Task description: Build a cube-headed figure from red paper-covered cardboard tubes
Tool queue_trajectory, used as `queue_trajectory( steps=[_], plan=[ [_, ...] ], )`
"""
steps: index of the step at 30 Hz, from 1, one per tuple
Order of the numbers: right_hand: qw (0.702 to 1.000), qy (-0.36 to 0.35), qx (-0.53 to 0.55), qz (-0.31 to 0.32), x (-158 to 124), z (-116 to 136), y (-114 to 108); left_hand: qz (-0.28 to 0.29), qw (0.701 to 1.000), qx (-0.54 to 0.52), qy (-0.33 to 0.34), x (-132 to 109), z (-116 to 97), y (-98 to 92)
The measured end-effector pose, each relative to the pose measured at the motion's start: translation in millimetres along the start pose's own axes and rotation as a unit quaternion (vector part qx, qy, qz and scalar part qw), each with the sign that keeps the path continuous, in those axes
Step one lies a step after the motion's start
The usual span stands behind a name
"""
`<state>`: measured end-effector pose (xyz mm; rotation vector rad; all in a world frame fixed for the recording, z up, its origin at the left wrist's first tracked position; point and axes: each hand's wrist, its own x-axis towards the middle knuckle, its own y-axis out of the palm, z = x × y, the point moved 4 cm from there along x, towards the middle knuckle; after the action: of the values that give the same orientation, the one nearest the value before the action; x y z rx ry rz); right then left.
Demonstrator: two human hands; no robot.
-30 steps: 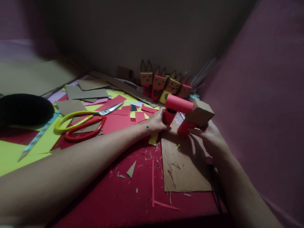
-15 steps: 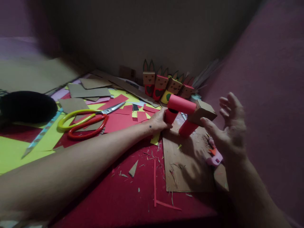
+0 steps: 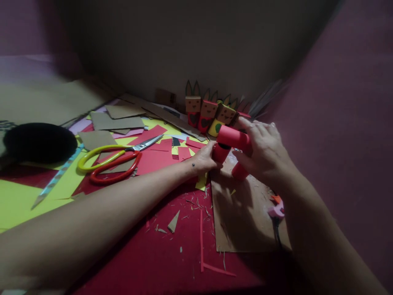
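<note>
Red paper tubes stand and lie joined together over a cardboard sheet (image 3: pixel 227 229). My left hand (image 3: pixel 206 157) has its fingers wrapped round the left upright red tube (image 3: pixel 220 153). Across the top lies a horizontal red tube (image 3: pixel 231 137). My right hand (image 3: pixel 264 149) covers the right end of this tube, thumb below and fingers over the top, hiding the cardboard box there. Beneath that hand shows the lower part of another upright red tube (image 3: pixel 239 171).
Scissors with yellow and red handles (image 3: pixel 116 164) lie left on coloured paper. Several cardboard figures with ears (image 3: pixel 208 110) stand behind. A pink glue gun (image 3: pixel 276 211) lies at the right, a pencil (image 3: pixel 57 178) and a black round object (image 3: pixel 39 142) at the left.
My right hand, spread beside the piece before, has moved left and closed over its cardboard box. My left hand keeps its hold on the left tube. The view has shifted slightly.
</note>
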<state>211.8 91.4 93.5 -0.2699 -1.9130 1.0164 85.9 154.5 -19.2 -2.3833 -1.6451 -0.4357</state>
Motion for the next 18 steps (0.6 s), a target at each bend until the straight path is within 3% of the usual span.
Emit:
queue_trajectory(
  steps=[5,9,13,18],
  plan=[
    [0.998,0.023,0.050,0.016,-6,-16,-14,0.007,1.000,-0.012,-0.005,-2,-6,2.2],
    [0.984,0.113,0.115,-0.076,-21,-31,-24,0.015,1.000,-0.012,-0.019,-3,-12,2.6],
    [0.953,0.183,0.180,-0.162,-37,-43,-9,0.022,0.999,0.002,-0.034,-4,-14,0.2],
    [0.949,0.167,0.239,-0.123,-42,-51,11,0.028,0.999,0.008,-0.032,-5,-14,1.8]
  ],
)
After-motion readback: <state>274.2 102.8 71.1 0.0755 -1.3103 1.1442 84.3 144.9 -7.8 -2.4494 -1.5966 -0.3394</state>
